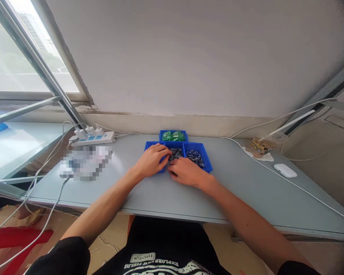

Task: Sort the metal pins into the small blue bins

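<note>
Blue bins stand together near the middle of the grey table. The right-hand blue bin [207, 162] and the middle one hold many small dark and silver screw-like pieces [195, 157]. Over the left bin and the left side of the middle bin is my left hand [154, 158], its fingers bent. My right hand [186, 171] lies at the front edge of the middle bin with fingers curled. The two hands' fingertips are close together. Whatever the fingers hold is too small or hidden to make out. Behind, a smaller blue bin [173, 131] holds green packets [177, 135].
On the left of the table [235, 198] are a white power strip [94, 139] with plugs and a blurred-out item [86, 162]. At right lie a bag of small yellowish parts [262, 147], a white oval case [285, 170] and a long white cable [301, 191].
</note>
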Available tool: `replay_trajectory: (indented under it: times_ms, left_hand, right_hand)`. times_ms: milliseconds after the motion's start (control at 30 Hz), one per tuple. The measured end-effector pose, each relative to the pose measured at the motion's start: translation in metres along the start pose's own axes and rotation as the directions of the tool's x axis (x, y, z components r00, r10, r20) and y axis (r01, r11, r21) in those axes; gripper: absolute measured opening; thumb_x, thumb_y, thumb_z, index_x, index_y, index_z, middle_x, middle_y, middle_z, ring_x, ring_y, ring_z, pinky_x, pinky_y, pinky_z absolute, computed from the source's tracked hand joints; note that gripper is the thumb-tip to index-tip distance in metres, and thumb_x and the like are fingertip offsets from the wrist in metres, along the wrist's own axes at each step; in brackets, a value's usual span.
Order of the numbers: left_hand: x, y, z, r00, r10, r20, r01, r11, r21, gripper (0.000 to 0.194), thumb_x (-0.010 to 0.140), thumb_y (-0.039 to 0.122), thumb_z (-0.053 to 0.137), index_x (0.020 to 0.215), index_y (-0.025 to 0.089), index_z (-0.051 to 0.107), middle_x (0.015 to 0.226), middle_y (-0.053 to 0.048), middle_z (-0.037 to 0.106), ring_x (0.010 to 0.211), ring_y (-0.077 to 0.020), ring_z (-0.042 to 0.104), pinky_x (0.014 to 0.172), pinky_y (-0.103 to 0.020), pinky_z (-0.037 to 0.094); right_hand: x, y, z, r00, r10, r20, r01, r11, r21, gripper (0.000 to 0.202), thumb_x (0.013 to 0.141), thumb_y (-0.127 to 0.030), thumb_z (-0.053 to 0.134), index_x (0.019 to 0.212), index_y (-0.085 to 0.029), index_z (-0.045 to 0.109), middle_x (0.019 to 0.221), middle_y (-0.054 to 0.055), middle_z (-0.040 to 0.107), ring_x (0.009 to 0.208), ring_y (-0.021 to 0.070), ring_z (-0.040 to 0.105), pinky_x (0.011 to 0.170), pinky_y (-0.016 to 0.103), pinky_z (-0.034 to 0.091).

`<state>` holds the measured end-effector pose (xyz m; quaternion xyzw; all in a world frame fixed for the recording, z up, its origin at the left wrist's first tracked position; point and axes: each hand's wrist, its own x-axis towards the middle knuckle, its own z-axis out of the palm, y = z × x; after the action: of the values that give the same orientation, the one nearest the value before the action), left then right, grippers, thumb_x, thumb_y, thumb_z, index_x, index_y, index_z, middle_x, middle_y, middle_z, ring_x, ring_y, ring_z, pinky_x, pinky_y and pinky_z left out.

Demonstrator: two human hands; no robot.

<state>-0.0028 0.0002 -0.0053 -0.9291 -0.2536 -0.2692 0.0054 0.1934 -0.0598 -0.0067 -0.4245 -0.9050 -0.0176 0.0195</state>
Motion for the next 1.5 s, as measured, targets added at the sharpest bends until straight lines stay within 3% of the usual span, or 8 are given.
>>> replay_trajectory:
  times_ms: [333, 500, 733, 933, 1300, 1500]
  left_hand:
    - [0.001, 0.0, 0.0, 1.0, 0.021, 0.006, -0.021, 1.0, -0.013, 0.021, 0.101, 0.019, 0.052, 0.113, 0.02, 0.07, 0.111, -0.007, 0.072, 0.106, -0.0231, 0.065, 0.095, -0.04, 0.053]
    - [0.001, 0.002, -0.003, 1.0, -0.005, 0.005, 0.005, 1.0, -0.008, 0.023, 0.104, 0.023, 0.05, 0.113, 0.02, 0.071, 0.11, -0.007, 0.072, 0.105, -0.0234, 0.065, 0.095, -0.04, 0.053]
    - [0.001, 0.003, -0.005, 0.999, -0.053, -0.002, 0.053, 0.999, 0.002, 0.03, 0.108, 0.032, 0.043, 0.111, 0.02, 0.07, 0.109, -0.007, 0.072, 0.103, -0.0237, 0.064, 0.095, -0.039, 0.051]
    - [0.001, 0.004, -0.005, 0.999, -0.037, 0.026, 0.037, 0.999, -0.008, 0.028, 0.107, 0.027, 0.042, 0.108, 0.019, 0.07, 0.105, -0.008, 0.071, 0.1, -0.0238, 0.063, 0.091, -0.038, 0.051]
    - [0.002, 0.006, -0.008, 0.999, -0.043, 0.034, 0.044, 0.999, -0.019, 0.028, 0.107, 0.027, 0.042, 0.102, 0.019, 0.068, 0.1, -0.008, 0.07, 0.094, -0.0227, 0.062, 0.087, -0.037, 0.049]
    - [0.002, 0.006, -0.007, 0.999, -0.043, 0.017, 0.043, 0.999, -0.013, 0.027, 0.105, 0.026, 0.043, 0.099, 0.019, 0.068, 0.097, -0.008, 0.07, 0.093, -0.0227, 0.062, 0.086, -0.037, 0.049]
  right_hand:
    - [0.0, 0.005, 0.008, 0.999, 0.005, -0.046, -0.005, 1.0, -0.012, 0.017, 0.087, -0.007, 0.059, 0.096, -0.02, 0.067, 0.102, 0.007, 0.074, 0.093, 0.0228, 0.07, 0.078, 0.032, 0.044]
    - [0.001, 0.011, 0.011, 0.986, -0.009, -0.169, 0.013, 1.0, 0.024, 0.018, 0.086, -0.008, 0.062, 0.101, -0.019, 0.065, 0.107, 0.008, 0.073, 0.096, 0.0226, 0.067, 0.084, 0.034, 0.045]
    - [0.001, 0.021, 0.008, 0.895, 0.107, -0.434, -0.091, 0.994, 0.057, 0.014, 0.088, -0.007, 0.057, 0.093, -0.02, 0.061, 0.093, 0.005, 0.07, 0.084, 0.0201, 0.062, 0.075, 0.032, 0.041]
    - [0.001, 0.02, 0.004, 0.795, 0.12, -0.594, -0.089, 0.993, 0.082, 0.015, 0.092, -0.007, 0.055, 0.093, -0.021, 0.061, 0.09, 0.003, 0.068, 0.085, 0.0198, 0.061, 0.077, 0.031, 0.043]
    - [0.001, 0.019, 0.006, 0.75, 0.068, -0.658, -0.011, 0.996, 0.09, 0.016, 0.097, -0.01, 0.05, 0.097, -0.021, 0.062, 0.093, 0.005, 0.069, 0.086, 0.0197, 0.063, 0.079, 0.031, 0.048]
    - [0.0, 0.016, 0.004, 0.782, 0.119, -0.611, -0.034, 0.988, 0.149, 0.018, 0.101, -0.014, 0.047, 0.108, -0.021, 0.063, 0.102, 0.007, 0.072, 0.094, 0.0217, 0.066, 0.086, 0.033, 0.05]
